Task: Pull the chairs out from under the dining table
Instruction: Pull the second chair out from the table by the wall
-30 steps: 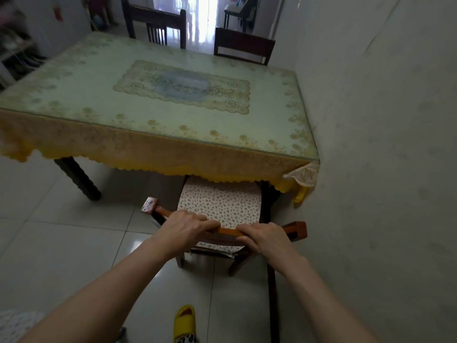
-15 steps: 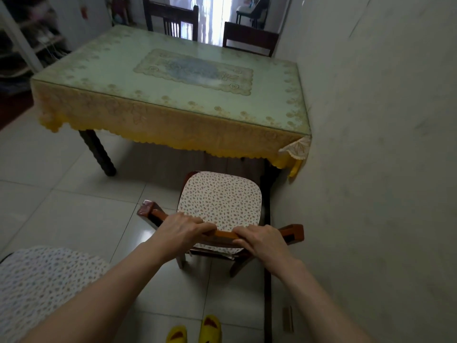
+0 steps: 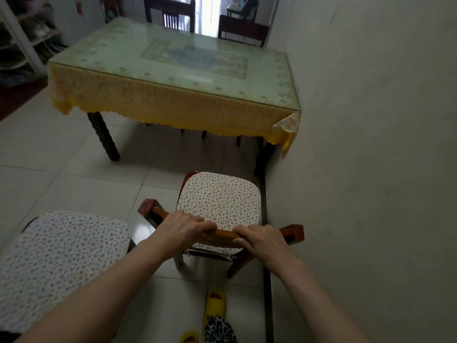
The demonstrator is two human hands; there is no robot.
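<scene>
A wooden chair with a patterned seat cushion [image 3: 218, 200] stands on the tiled floor, fully clear of the dining table [image 3: 173, 70], beside the right wall. My left hand [image 3: 179, 229] and my right hand [image 3: 262, 240] both grip its brown top rail [image 3: 225, 233]. A second chair with a similar cushion [image 3: 61, 258] stands at my lower left, away from the table. Two dark chairs, one at the far left [image 3: 170, 11] and one at the far right [image 3: 241, 29], sit against the table's far side.
The wall [image 3: 371, 169] runs close along the right. A yellow lace cloth hangs over the table's near edge. Dark table legs [image 3: 103, 139] stand at the near corners. My yellow slippers [image 3: 215, 303] are under the chair back. Shelving [image 3: 22, 45] fills the far left.
The chair has slid back toward me, from half under the table to well clear of it. The view has backed off, bringing the second chair into sight at lower left.
</scene>
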